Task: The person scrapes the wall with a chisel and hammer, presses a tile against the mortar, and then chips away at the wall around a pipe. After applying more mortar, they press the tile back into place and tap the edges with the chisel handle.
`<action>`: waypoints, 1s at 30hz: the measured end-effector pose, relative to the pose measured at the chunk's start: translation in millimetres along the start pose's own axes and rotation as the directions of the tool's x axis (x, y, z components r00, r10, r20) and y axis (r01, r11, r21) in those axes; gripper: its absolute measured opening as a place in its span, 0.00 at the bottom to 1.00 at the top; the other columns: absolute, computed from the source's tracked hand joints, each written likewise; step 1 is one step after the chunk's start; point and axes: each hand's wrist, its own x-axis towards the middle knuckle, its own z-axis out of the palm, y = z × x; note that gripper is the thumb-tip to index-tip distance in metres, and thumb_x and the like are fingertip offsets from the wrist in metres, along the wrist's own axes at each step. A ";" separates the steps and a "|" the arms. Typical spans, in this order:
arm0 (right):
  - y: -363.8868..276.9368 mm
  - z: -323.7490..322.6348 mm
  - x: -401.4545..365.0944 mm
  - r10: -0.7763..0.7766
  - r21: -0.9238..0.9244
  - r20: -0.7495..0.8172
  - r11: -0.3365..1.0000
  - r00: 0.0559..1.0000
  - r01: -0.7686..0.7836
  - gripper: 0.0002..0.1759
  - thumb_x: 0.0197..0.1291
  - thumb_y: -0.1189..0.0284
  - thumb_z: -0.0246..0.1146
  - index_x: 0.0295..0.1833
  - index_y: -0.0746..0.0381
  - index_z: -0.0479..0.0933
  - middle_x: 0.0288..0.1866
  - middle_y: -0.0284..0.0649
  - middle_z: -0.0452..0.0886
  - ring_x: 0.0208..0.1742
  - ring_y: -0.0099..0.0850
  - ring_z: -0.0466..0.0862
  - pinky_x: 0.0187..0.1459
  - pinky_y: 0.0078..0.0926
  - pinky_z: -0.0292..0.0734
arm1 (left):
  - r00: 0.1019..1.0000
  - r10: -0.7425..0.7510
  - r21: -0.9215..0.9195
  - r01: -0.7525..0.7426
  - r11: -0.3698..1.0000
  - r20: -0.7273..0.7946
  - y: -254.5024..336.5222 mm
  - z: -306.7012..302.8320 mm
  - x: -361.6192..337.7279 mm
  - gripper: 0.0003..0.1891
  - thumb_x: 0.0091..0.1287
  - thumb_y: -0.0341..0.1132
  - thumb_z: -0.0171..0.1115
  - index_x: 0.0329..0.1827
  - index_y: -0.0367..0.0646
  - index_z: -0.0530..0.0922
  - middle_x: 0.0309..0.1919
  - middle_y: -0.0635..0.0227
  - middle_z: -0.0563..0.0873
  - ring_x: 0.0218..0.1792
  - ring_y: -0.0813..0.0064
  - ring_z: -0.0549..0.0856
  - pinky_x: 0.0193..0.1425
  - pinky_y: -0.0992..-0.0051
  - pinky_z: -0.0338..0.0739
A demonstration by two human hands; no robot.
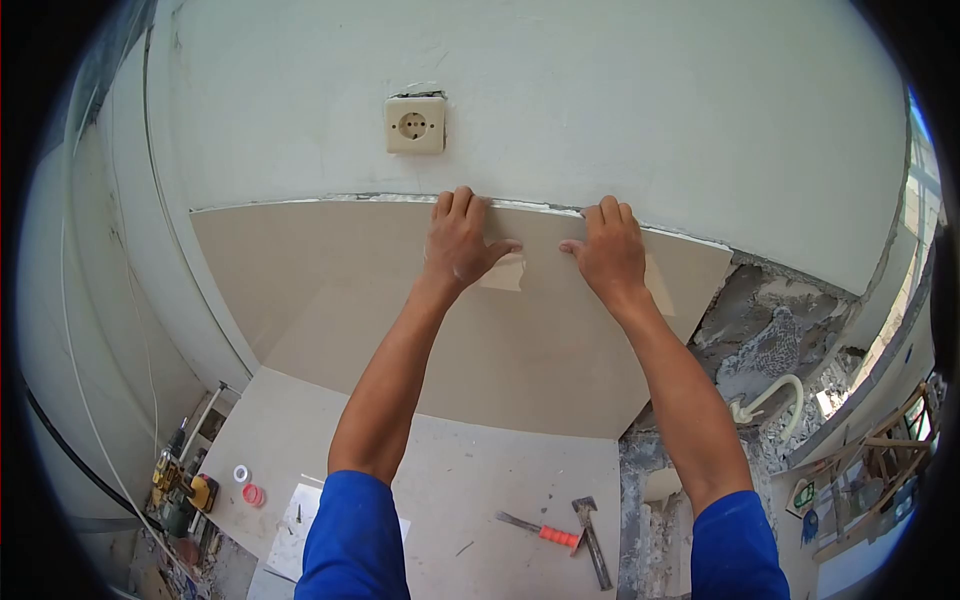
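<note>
A large glossy beige tile (320,290) stands against the wall, its top edge meeting a ragged white line in the plaster. My left hand (462,240) grips that top edge near the middle, fingers hooked over it and thumb on the face. A short way to the right, my right hand (612,250) holds the same edge in a like manner, thumb pointing toward the other. The fingertips are partly hidden behind the edge. Just above the tile, a cream power socket (415,125) sits in the wall.
On the pale ledge below lie a hammer (590,535) and a red-handled chisel (545,532). To the left are a sheet of paper (292,535), a white roll (242,473), a pink roll (253,495) and a yellow drill (185,485). Bare rough masonry (765,335) and a curved pipe (785,385) show right.
</note>
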 end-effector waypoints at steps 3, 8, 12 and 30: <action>-1.3 -2.5 -1.8 0.002 -0.008 0.012 1.000 1.000 -0.002 0.24 0.45 0.62 0.82 0.39 0.64 0.77 0.43 0.39 0.74 0.48 0.38 0.76 0.53 0.35 0.77 | 0.999 -0.021 -0.007 0.021 1.000 0.033 2.0 -0.4 -3.1 0.38 0.41 0.48 0.88 0.51 0.36 0.79 0.45 0.61 0.76 0.48 0.56 0.75 0.57 0.60 0.72; 0.0 -0.8 -2.2 -0.002 0.007 -0.012 1.000 1.000 0.002 0.24 0.45 0.62 0.82 0.39 0.64 0.78 0.43 0.40 0.75 0.48 0.38 0.76 0.53 0.35 0.78 | 1.000 0.001 0.007 -0.001 1.000 0.001 0.8 2.0 -2.6 0.37 0.42 0.49 0.87 0.51 0.38 0.79 0.45 0.62 0.76 0.48 0.56 0.74 0.57 0.61 0.72; -0.2 -0.3 -2.4 -0.001 -0.011 0.014 1.000 1.000 0.001 0.24 0.46 0.62 0.82 0.39 0.64 0.78 0.44 0.40 0.75 0.48 0.38 0.76 0.53 0.35 0.78 | 1.000 0.010 0.005 -0.010 1.000 0.013 1.6 1.0 -5.5 0.37 0.42 0.49 0.87 0.51 0.38 0.78 0.45 0.62 0.75 0.48 0.56 0.73 0.57 0.60 0.71; -0.9 3.9 4.9 0.016 -0.042 -0.009 0.999 1.000 -0.016 0.27 0.45 0.61 0.82 0.46 0.63 0.80 0.47 0.39 0.76 0.49 0.39 0.77 0.52 0.38 0.77 | 1.000 -0.010 0.009 0.010 1.000 -0.015 -2.8 -0.3 0.3 0.36 0.42 0.50 0.87 0.47 0.37 0.78 0.47 0.61 0.75 0.50 0.56 0.72 0.58 0.60 0.72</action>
